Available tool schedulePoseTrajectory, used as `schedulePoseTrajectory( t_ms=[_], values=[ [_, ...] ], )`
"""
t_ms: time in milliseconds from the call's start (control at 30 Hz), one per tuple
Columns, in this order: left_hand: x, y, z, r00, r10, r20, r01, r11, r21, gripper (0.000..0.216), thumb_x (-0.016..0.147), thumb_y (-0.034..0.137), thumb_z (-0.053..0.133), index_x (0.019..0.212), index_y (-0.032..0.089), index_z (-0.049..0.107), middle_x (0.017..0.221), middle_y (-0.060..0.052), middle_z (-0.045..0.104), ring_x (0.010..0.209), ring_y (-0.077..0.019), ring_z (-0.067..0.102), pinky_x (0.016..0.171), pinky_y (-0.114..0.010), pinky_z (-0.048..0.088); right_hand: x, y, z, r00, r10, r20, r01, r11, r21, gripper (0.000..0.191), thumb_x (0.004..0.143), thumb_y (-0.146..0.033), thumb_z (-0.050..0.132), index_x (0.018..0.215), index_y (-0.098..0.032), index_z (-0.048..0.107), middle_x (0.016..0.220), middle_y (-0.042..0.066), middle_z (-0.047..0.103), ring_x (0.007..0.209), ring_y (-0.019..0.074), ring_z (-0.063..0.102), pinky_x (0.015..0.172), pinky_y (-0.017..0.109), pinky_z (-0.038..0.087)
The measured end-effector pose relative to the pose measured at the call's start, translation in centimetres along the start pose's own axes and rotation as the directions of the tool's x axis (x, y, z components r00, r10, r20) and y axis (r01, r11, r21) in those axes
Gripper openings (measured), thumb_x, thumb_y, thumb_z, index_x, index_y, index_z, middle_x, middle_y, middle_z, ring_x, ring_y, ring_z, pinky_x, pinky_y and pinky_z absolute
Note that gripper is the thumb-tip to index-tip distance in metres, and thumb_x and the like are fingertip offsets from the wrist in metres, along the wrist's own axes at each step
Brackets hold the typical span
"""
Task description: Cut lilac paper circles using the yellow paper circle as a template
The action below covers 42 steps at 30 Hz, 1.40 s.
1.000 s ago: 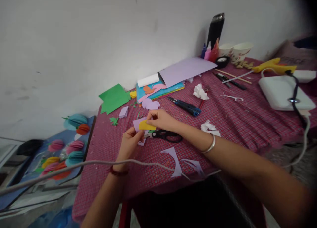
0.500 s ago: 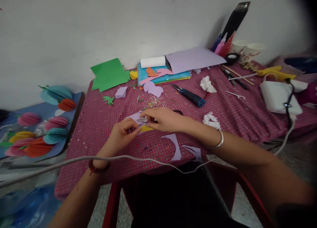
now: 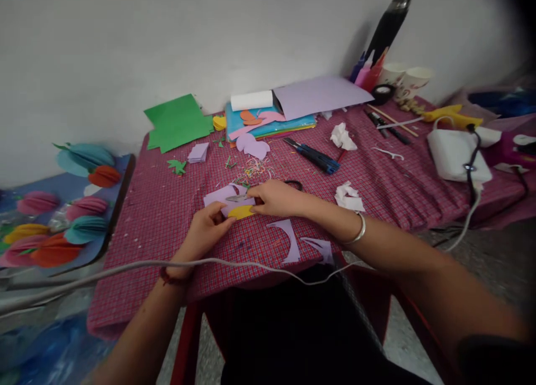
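Observation:
My left hand point(image 3: 205, 229) pinches the left end of a small yellow paper piece point(image 3: 240, 212) and the purple paper edge against it. At the other end, the bent fingers of my right hand point(image 3: 276, 198) close on the same papers; its fingertips partly hide them. Just behind lies a purple paper sheet point(image 3: 214, 196) with a cut-out edge. A pair of scissors point(image 3: 237, 197) points its blades left over that sheet, and its middle is hidden under my right hand. The dark handle loop shows behind my right wrist.
Purple offcuts point(image 3: 290, 242) lie near the front edge. A box cutter point(image 3: 314, 157), crumpled tissue point(image 3: 348, 197) and shredded scraps point(image 3: 255, 168) lie farther back. A white cable point(image 3: 251, 270) crosses over my left forearm. Paper fruits point(image 3: 87, 207) cover a blue board at left.
The papers between my hands have turned, so more of the yellow face shows. My fingertips have spread slightly apart. The whole view has shifted a little.

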<state>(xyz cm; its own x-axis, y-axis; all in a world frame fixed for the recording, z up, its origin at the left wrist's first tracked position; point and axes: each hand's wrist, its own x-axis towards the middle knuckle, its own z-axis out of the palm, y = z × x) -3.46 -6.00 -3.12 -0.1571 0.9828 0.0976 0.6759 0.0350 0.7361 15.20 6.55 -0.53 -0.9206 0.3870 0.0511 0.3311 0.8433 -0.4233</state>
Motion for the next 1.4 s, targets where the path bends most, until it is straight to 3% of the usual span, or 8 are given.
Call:
schedulePoseTrajectory(
  t_ms=[100,233,367,500,633,933,1167,1400],
  values=[
    [0.1,0.2,0.2,1.0,0.028,0.007,-0.027,1.0,-0.01,0.013,0.073,0.029,0.063,0.076,0.016,0.064,0.066,0.001,0.06,0.058,-0.0124,0.051,0.054,-0.023,0.04,-0.1,0.4,-0.1,0.999,-0.042,0.006,0.042,0.997,0.067,0.015,0.081,-0.025,0.058,0.091,-0.017,0.067,0.075,0.003,0.067,0.064,0.014,0.054,0.056,0.024,0.028],
    [0.0,0.0,0.3,1.0,0.004,-0.004,-0.004,1.0,0.028,0.015,0.073,0.03,0.065,0.076,0.016,0.065,0.063,0.002,0.059,0.053,-0.0113,0.049,0.05,-0.023,0.039,-0.5,1.3,-0.7,0.999,-0.045,-0.032,0.05,0.981,0.188,0.021,0.081,-0.015,0.055,0.099,-0.015,0.067,0.086,0.004,0.068,0.071,0.0135,0.056,0.063,0.023,0.034],
    [-0.1,-0.9,0.3,1.0,-0.019,0.001,0.018,0.999,0.042,0.017,0.073,0.033,0.066,0.078,0.017,0.066,0.062,0.002,0.058,0.052,-0.0113,0.047,0.048,-0.022,0.037,-1.4,1.9,-1.2,0.991,-0.101,-0.087,0.11,0.99,0.094,0.017,0.083,-0.012,0.053,0.086,-0.015,0.07,0.092,0.007,0.065,0.085,0.0169,0.056,0.075,0.027,0.037],
    [-0.2,-1.3,0.4,1.0,-0.014,0.001,0.014,1.0,0.005,0.015,0.073,0.032,0.067,0.078,0.018,0.066,0.066,0.001,0.06,0.057,-0.0125,0.05,0.052,-0.023,0.04,-2.0,1.6,-1.0,0.983,-0.129,-0.133,0.123,0.991,-0.05,0.013,0.083,-0.019,0.059,0.087,-0.018,0.071,0.1,0.009,0.062,0.096,0.0226,0.053,0.079,0.033,0.034],
    [-0.3,-0.8,0.2,0.999,-0.048,0.024,0.049,0.999,-0.007,0.014,0.074,0.031,0.066,0.074,0.018,0.064,0.065,0.002,0.058,0.058,-0.0127,0.05,0.053,-0.023,0.041,-1.8,0.8,-0.3,0.982,-0.141,-0.122,0.122,0.98,-0.156,0.014,0.084,-0.021,0.057,0.089,-0.016,0.069,0.094,0.01,0.065,0.091,0.024,0.055,0.076,0.036,0.031],
    [-0.3,0.3,0.1,0.999,-0.026,0.037,0.025,0.999,0.026,0.012,0.075,0.028,0.065,0.077,0.016,0.064,0.067,0.002,0.059,0.06,-0.0123,0.051,0.056,-0.023,0.041,-1.3,0.1,0.6,0.988,-0.136,-0.073,0.119,0.971,-0.207,0.018,0.086,-0.024,0.054,0.085,-0.013,0.068,0.09,0.01,0.07,0.087,0.0247,0.061,0.071,0.035,0.028],
    [-0.5,-0.7,0.3,0.992,0.017,0.124,-0.011,0.998,-0.056,0.016,0.073,0.025,0.067,0.086,0.018,0.061,0.076,0.0,0.058,0.066,-0.013,0.052,0.059,-0.023,0.043,-1.1,0.1,0.8,0.99,-0.119,-0.071,0.102,0.973,-0.206,0.017,0.085,-0.022,0.054,0.085,-0.012,0.068,0.09,0.011,0.07,0.087,0.0244,0.061,0.073,0.035,0.029],
    [-0.9,0.7,-0.2,0.989,0.017,0.148,-0.009,0.998,-0.057,0.016,0.071,0.015,0.06,0.087,0.019,0.06,0.064,0.005,0.049,0.051,-0.0089,0.04,0.047,-0.019,0.032,-1.1,0.3,0.6,0.994,-0.102,-0.041,0.092,0.978,-0.189,0.015,0.085,-0.02,0.055,0.083,-0.012,0.067,0.089,0.01,0.069,0.084,0.0225,0.061,0.071,0.033,0.029]
  ],
)
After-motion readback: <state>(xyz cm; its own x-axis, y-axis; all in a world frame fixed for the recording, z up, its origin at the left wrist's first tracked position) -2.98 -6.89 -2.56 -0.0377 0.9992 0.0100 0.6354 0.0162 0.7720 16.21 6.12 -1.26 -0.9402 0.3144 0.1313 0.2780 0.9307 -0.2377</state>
